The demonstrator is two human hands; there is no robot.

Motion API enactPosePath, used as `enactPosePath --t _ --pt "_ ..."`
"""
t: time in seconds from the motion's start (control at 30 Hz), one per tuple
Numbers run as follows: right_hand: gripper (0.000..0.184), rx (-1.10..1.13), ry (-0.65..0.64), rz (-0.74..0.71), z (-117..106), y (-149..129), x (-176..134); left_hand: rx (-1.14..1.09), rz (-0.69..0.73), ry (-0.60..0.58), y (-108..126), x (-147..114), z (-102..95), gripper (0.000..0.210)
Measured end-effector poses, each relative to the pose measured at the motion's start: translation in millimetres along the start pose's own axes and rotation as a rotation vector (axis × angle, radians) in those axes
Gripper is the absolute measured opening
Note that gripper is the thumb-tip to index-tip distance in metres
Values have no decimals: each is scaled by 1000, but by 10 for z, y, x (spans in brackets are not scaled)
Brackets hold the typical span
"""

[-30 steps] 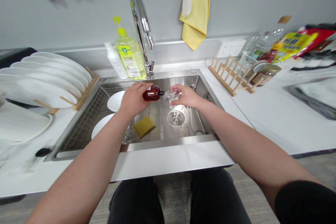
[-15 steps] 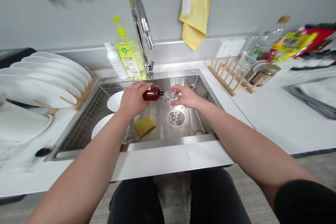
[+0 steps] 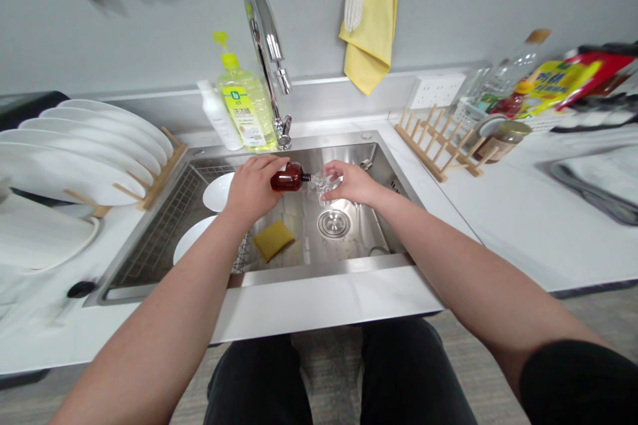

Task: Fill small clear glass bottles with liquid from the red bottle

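Over the sink (image 3: 299,273), my left hand (image 3: 254,191) is wrapped round a small reddish-brown bottle (image 3: 288,177). The bottle lies tipped on its side, its dark neck pointing right. My right hand (image 3: 349,182) pinches a small clear cup (image 3: 325,187) just beside the bottle's mouth. Whether any liquid runs between them is too small to tell. Below the hands, a yellow sponge cloth (image 3: 274,240) lies on the sink floor, left of the drain (image 3: 333,224). Two white dishes (image 3: 218,194) sit on a wire rack at the sink's left side, partly hidden by my left arm.
Behind the sink rise a chrome faucet (image 3: 269,46), a green dish soap bottle (image 3: 245,106) and a white bottle (image 3: 219,116). White plates (image 3: 90,146) stand in a wooden rack on the left. An open wooden rack (image 3: 443,146) and a jar (image 3: 503,141) are on the right.
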State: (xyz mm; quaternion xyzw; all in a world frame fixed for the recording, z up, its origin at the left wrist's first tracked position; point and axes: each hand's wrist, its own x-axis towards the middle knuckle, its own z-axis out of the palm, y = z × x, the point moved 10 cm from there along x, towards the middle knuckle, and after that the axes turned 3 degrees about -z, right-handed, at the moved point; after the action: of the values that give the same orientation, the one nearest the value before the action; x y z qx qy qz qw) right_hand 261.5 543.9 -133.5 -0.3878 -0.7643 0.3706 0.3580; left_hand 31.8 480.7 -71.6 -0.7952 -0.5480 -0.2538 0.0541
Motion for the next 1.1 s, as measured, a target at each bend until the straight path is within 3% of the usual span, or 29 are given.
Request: enactPosePath --t 1.1 --pt "72 -60 -8 -9 20 48 9 49 16 8 35 -14 -11 64"
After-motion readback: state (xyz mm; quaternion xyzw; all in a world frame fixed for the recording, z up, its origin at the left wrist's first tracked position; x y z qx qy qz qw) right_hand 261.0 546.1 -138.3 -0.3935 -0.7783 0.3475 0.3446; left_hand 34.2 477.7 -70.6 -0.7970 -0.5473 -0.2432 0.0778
